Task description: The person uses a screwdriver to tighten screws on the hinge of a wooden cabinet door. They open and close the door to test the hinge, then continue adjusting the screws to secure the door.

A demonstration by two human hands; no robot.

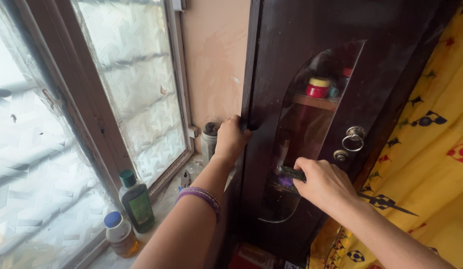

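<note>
My left hand (230,137) grips the left edge of a dark brown cabinet door (296,60), fingers curled around it. A purple bangle sits on that wrist. My right hand (322,184) presses a small dark green object (291,173) against the curved glass pane (303,134) in the door. Behind the glass I see a shelf with a red jar with a yellow lid (317,87). A metal ring pull (353,138) and a keyhole (340,155) sit just above my right hand.
A frosted window (132,79) fills the left. On its sill stand a dark green bottle (137,201), a small amber bottle with a blue cap (119,233) and a grey container (209,142). A yellow patterned curtain (430,149) hangs at the right.
</note>
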